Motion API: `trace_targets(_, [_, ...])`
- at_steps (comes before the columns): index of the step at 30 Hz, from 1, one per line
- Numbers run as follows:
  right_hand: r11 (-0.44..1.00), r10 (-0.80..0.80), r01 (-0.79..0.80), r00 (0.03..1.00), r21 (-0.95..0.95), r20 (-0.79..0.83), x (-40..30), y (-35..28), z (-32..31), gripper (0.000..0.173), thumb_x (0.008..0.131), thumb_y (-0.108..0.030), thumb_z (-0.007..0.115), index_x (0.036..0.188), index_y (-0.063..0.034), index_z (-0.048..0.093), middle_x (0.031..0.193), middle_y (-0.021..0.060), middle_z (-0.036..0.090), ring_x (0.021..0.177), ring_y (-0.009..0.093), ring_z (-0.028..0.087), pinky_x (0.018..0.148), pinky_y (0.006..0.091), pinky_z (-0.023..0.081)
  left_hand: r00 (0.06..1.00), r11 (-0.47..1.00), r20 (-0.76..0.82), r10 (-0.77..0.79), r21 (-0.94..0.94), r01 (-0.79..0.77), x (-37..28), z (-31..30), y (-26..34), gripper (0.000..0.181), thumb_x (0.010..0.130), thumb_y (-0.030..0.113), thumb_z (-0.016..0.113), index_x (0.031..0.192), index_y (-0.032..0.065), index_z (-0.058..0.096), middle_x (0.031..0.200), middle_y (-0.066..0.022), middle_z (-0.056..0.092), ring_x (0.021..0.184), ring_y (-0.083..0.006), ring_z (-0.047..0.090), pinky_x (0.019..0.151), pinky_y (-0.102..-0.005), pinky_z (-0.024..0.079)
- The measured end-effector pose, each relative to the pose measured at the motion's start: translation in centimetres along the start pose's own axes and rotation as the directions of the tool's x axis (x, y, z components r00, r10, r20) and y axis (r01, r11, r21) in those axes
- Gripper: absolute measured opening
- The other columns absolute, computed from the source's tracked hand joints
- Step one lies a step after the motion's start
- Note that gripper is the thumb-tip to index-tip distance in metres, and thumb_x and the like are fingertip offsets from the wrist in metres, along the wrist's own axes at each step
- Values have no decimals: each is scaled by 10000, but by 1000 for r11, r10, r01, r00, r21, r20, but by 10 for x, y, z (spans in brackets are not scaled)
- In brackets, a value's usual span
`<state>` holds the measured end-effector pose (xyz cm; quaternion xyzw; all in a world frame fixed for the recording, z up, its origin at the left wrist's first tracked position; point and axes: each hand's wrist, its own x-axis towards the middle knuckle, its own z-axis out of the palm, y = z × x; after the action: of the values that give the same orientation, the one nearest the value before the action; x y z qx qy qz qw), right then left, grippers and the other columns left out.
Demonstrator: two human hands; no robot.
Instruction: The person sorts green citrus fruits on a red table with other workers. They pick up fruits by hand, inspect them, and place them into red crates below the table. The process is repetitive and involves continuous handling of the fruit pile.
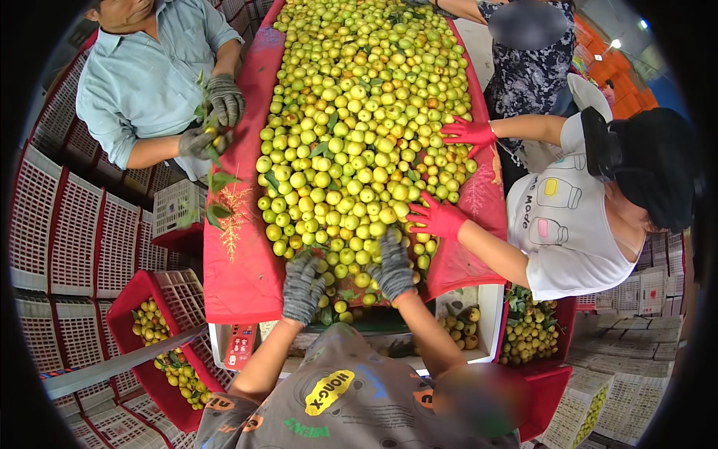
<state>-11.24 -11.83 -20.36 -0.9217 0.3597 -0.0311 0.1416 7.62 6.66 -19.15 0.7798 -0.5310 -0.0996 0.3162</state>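
Observation:
A thick layer of small round yellow-green fruit (359, 168), like jujubes, covers the sloping sorting table before me, with loose green leaves among it. My left hand (303, 287), in a grey knitted glove, lies palm down at the near left corner of the fruit, its fingertips beside a leaf. My right hand (394, 266), gloved alike, reaches farther in, fingers extended over the fruit. I see nothing gripped in either hand, though both palms are hidden. Between my wrists, a few fruits (340, 307) lie at the table's lower end.
Red cloth (242, 269) lines both table sides. At right, a co-worker's red-gloved hands (440, 216) touch the fruit; at left, another's grey gloves (205, 140) hold a leafy sprig. A white bin (485, 314) is below. Fruit-filled crates (533, 325) flank me; a metal bar (123, 359) crosses lower left.

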Motion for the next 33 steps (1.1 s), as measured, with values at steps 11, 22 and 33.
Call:
trace_targets(11, [973, -212, 227, 948, -38, 238, -105, -6, 19, 346, 928, -272, 507, 1250, -275, 632, 1508, -22, 423, 1395, 369, 356, 1088, 584, 338, 960, 903, 242, -138, 429, 22, 42, 42, -10, 770, 832, 488, 639, 1494, 193, 378, 1569, -217, 235, 1453, -442, 176, 1184, -566, 90])
trace_targets(22, [996, -69, 79, 980, 44, -186, 23, 23, -21, 683, 817, -396, 670, 1402, -94, 490, 1528, 138, 367, 1421, 361, 298, 1160, 471, 278, 781, 967, 625, 9, 192, -166, -30, 10, 29, 563, 866, 428, 654, 1347, 152, 563, 1495, -161, 405, 1401, -424, 311, 1137, -561, 265])
trace_targets(33, [963, -216, 229, 971, -145, 101, 37, -42, 4, 588, 762, -581, 674, 1315, -406, 579, 1568, 57, 314, 1448, 417, 191, 1151, 640, 119, 987, 979, -133, -89, 170, 111, 67, -20, -25, 508, 891, 330, 648, 1341, 114, 551, 1455, -230, 418, 1337, -435, 386, 1127, -494, 313])
